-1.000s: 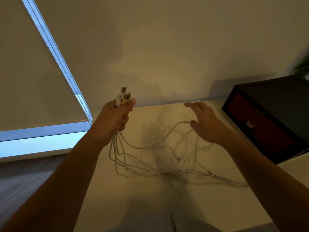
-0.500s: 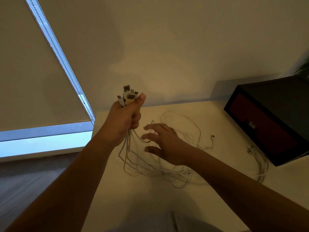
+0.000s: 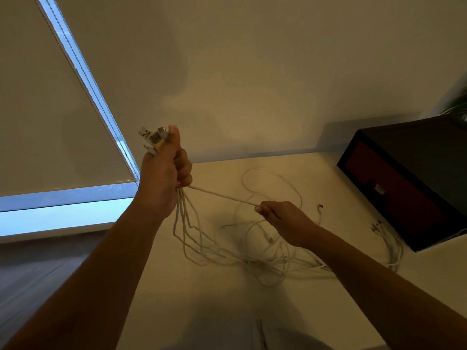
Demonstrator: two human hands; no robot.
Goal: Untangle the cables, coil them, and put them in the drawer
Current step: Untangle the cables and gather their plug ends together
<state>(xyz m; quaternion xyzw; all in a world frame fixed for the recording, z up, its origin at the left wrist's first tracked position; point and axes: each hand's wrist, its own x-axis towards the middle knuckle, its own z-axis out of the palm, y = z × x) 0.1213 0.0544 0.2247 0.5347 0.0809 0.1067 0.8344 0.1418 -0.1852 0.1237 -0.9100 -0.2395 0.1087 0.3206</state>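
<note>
**One cable pulled taut out of the tangle**

The person's left hand [image 3: 163, 173] is raised above the desk [image 3: 161, 306], fist closed round a bunch of white cables, thumb up. Their plugs [image 3: 152, 138] stick out of the top of the fist. Below the fist the cables hang down in loose kinked lines to the desk.

One white cable [image 3: 222, 196] runs in a straight, tight line from the bottom of the left fist across to the right hand [image 3: 286, 221]. That hand is held lower and to the right, and pinches the cable between thumb and curled fingers.

The rest lies as a white tangle [image 3: 260, 261] on the pale desk, under and around the right forearm, with wide loops reaching toward the wall. One loose connector end [image 3: 320, 206] lies apart to the right of the loops.

A separate small bunch of cables [image 3: 390, 245] lies just beside the front of a black box at the right end of the desk. Its dark red drawer [image 3: 394, 190] is closed.

A roller blind [image 3: 50, 109] covers the window on the left.
</note>
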